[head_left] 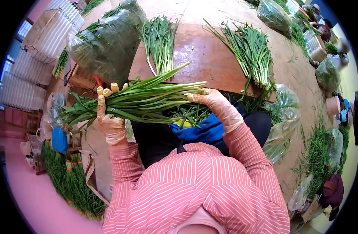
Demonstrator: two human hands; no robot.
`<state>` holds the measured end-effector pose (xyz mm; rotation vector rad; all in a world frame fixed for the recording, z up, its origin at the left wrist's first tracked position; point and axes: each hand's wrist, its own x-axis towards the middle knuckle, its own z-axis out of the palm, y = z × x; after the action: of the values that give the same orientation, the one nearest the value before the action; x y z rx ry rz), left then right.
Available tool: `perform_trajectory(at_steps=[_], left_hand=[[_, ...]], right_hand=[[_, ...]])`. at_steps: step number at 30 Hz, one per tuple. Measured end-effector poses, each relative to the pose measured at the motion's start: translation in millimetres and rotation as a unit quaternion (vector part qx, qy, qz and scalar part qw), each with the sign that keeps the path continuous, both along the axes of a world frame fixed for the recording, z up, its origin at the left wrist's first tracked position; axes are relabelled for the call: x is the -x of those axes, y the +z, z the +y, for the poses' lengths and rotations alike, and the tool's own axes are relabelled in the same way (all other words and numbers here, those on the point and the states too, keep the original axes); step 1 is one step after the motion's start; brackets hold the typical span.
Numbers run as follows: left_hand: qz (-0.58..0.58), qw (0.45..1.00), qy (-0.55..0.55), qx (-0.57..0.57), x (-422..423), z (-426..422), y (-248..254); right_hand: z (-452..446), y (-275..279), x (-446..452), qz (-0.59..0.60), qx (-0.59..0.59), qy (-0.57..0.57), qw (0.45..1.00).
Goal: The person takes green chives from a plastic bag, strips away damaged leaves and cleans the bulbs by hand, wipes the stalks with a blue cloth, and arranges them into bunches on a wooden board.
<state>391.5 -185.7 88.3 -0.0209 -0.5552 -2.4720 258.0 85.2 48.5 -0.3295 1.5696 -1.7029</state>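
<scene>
I hold a bunch of garlic chives (147, 100) sideways above my lap, long flat leaves to the left and pale stem ends to the right. My left hand (110, 117), in a thin pale glove, cradles the leafy part, its fingertips showing behind the leaves. At the other end my right hand (216, 104), gloved too, pinches the stems. On the low wooden board (198, 50) before me lie a left pile of chives (160, 45) and a right pile of chives (253, 52). Loose green trimmings (194, 113) fill my lap over a blue cloth (202, 130).
A large plastic bag of greens (108, 43) stands left of the board. Another clear bag (282, 113) sits by my right knee. Banded bundles of chives (69, 183) lie at lower left, near stacked white crates (30, 78). Other people and more greens (319, 156) line the right side.
</scene>
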Motion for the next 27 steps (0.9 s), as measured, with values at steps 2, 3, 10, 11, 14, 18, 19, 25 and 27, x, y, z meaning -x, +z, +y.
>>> perform_trajectory(at_steps=[2, 3, 10, 11, 14, 18, 19, 25, 27], left_hand=[[-0.020, 1.000, 0.021, -0.007, -1, 3, 2], [-0.022, 1.000, 0.016, -0.010, -1, 4, 2], [-0.035, 0.999, 0.011, -0.017, 3, 5, -3], [-0.042, 0.999, 0.009, -0.024, 4, 5, -4], [-0.049, 0.998, -0.004, -0.027, 4, 5, -5], [-0.042, 0.995, -0.049, -0.072, 3, 5, -5], [-0.042, 0.995, -0.049, -0.073, 5, 5, -7], [-0.061, 0.994, -0.011, -0.092, 10, 0, -12], [-0.074, 0.993, -0.004, -0.088, 5, -16, -7]], right_hand=[[-1, -3, -5, -0.008, 0.033, -0.007, 0.999], [-1, 0, -9, -0.003, 0.041, -0.017, 0.999], [-11, 4, -20, 0.026, 0.082, -0.079, 0.993], [-12, 0, -20, 0.026, 0.087, -0.083, 0.992], [-16, -2, -24, 0.033, 0.076, -0.104, 0.991], [-12, -5, -25, 0.103, 0.011, -0.133, 0.986], [-11, -4, -27, 0.099, 0.018, -0.147, 0.984], [31, -18, 0, 0.372, -0.132, -0.196, 0.897], [87, -72, 35, 0.362, -0.179, -0.235, 0.884]])
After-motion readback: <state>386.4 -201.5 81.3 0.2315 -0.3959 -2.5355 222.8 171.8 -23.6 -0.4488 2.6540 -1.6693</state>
